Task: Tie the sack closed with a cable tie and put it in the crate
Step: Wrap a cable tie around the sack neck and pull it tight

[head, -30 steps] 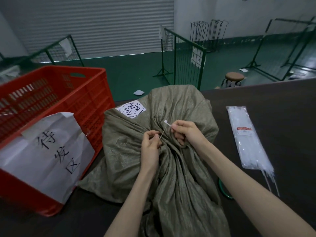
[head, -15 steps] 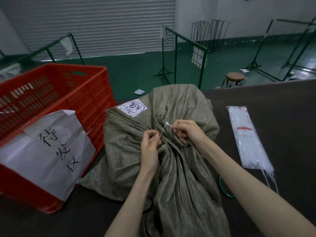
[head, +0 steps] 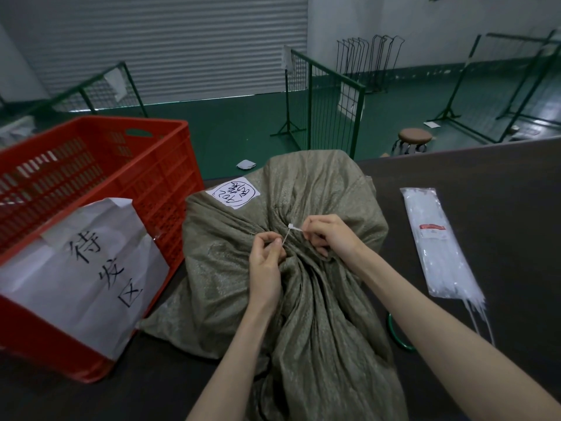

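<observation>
An olive woven sack (head: pixel 230 268) lies on the dark table, its neck gathered into folds at the middle. A white cable tie (head: pixel 288 233) is looped around the gathered neck, its head sticking up between my hands. My left hand (head: pixel 267 253) pinches the tie's tail just left of the neck. My right hand (head: pixel 326 233) pinches the tie by its head on the right, its other fingers resting on the bunched fabric. A white handwritten label (head: pixel 233 192) is stuck on the sack's far side. The red plastic crate (head: pixel 145 177) stands to the left, touching the sack.
A white paper sign (head: pixel 82 268) hangs over the crate's near wall. A clear pack of cable ties (head: pixel 440 244) lies on the table (head: pixel 501 192) at right. A green ring (head: pixel 397 335) peeks from under the sack. Beyond the table stand green fence panels (head: pixel 328 95) and a stool (head: pixel 414 138).
The tie's head has dropped lower and turned toward my right hand, whose fingers now pinch right beside it. Both hands stay at the sack's neck.
</observation>
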`<state>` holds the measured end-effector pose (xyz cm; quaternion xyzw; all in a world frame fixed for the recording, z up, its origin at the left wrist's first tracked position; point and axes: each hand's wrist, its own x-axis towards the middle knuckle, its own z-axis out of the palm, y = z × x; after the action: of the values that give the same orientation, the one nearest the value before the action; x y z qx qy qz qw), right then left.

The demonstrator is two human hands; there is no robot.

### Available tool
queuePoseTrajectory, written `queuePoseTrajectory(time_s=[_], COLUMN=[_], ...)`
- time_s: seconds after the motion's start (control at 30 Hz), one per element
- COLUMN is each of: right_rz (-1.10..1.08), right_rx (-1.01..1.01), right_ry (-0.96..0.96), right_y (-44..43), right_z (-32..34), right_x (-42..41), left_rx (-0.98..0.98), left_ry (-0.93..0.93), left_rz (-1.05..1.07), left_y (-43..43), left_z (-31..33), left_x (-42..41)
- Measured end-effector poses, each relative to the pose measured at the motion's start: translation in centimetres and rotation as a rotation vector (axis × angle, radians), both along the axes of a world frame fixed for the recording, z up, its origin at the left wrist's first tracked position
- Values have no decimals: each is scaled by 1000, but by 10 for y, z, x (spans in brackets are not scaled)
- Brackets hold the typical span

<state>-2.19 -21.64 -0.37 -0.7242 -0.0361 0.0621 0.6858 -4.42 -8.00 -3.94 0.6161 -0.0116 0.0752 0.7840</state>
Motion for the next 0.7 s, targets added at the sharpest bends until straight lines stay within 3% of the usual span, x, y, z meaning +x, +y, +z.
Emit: queuePoseTrajectory(time_s=[0.27,0.53,0.7], right_rz=[13,-2,41], right_rx=[-91,65,37], right_ry=[-15,-98,-97], right_y=[4,-3,-6], right_z=[-3,-3,-5], right_x=[0,-2,0], left_rx=[-12,13,55], left_ry=[17,-20,-58], left_rz=[-7,12,1], left_y=[0,1,2], left_z=[0,-4,-5], left_x=[0,-2,-1])
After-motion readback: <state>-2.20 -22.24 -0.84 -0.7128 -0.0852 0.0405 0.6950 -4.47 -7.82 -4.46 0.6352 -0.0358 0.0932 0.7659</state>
